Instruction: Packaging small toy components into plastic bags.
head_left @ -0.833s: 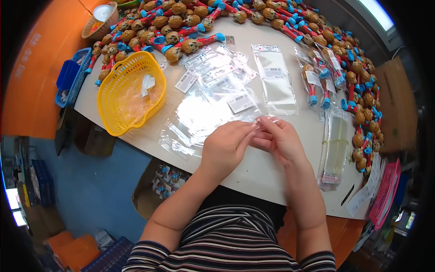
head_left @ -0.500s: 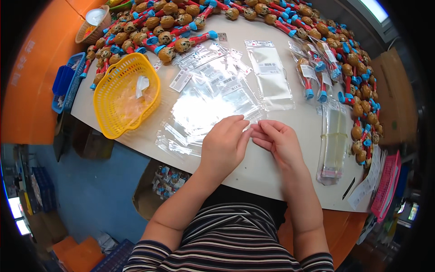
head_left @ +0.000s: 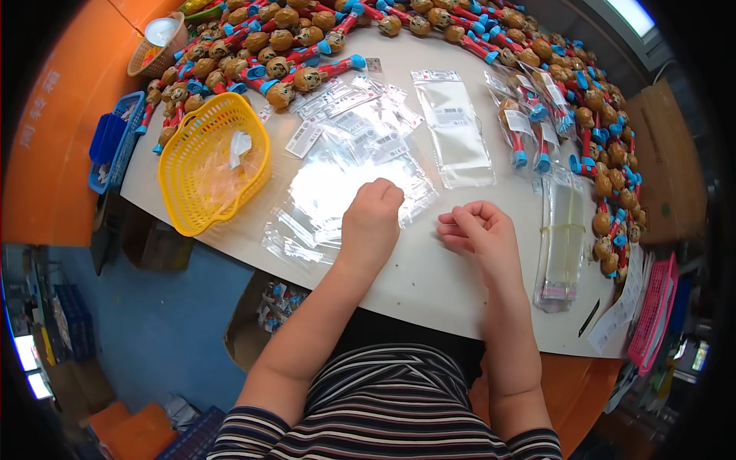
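My left hand is closed in a loose fist over the near right part of a heap of clear plastic bags with printed white headers. Whatever its fingers hold, if anything, is hidden. A short way to the right, my right hand hovers above bare tabletop, thumb against curled fingers; I cannot make out anything between them. Beyond it lies a neat stack of flat clear bags. Farther right rests a banded bundle of clear bags. Several bagged dolls with brown heads, red bodies and blue ends lie behind that bundle.
Loose dolls pile along the table's far and right edges. A yellow basket with crumpled plastic stands left, near a blue basket. A pen and pink basket are at right. Below the table edge sits a cardboard box.
My hands, nearly touching before, have come apart. The left has drawn back left over the bag heap and its fingers have curled in; the right has shifted slightly right.
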{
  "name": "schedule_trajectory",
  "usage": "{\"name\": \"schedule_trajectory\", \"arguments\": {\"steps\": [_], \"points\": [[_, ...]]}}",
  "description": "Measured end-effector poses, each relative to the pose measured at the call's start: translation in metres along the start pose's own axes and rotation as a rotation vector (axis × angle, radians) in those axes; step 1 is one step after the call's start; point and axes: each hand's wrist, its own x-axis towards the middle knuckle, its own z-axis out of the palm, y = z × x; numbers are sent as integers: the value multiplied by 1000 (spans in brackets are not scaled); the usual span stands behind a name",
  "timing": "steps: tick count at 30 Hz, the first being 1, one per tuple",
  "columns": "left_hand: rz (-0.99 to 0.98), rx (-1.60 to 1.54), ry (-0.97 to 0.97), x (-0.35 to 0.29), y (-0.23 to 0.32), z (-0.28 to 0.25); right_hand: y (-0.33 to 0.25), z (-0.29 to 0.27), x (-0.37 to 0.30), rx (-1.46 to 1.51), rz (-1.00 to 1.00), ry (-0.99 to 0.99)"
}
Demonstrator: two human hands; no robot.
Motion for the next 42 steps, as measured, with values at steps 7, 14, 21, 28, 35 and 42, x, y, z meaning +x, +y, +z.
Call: {"name": "schedule_trajectory", "arguments": {"steps": [7, 14, 21, 28, 35, 42], "points": [[42, -135, 113, 7, 1, -3, 4, 1, -2, 12, 57, -73], [-18, -207, 74, 5, -2, -9, 2, 4, -3, -13, 71, -70], [102, -213, 167, -9, 26, -21, 4, 22, 5, 91, 81, -65], [-51, -79, 278, -19, 29, -15, 22, 21, 5, 54, 28, -152], [163, -64, 86, -26, 30, -8, 9, -11, -1, -222, -59, -216], [108, -83, 77, -30, 36, -25, -63, -222, 51, -1598, -506, 1010]]}}
